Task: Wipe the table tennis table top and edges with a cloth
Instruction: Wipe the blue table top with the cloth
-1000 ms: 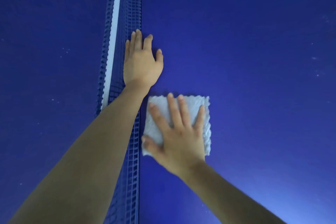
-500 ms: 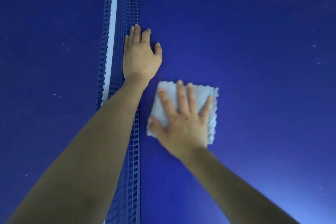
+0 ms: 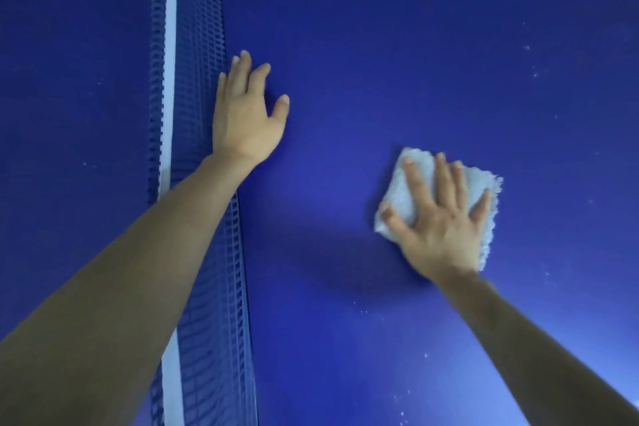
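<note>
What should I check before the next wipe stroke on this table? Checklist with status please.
1. Cloth flat on the table top, under the palm: ok.
2. Right hand pressing the cloth with fingers spread, not bunching it: ok.
3. Left hand flat on the top beside the net, out of the cloth's way: ok.
4. White specks on the top beyond the cloth, far right: not ok, need wiping.
5. More specks nearer the person, below the cloth: not ok.
6. Table edges wiped: cannot tell, no edge in view.
</note>
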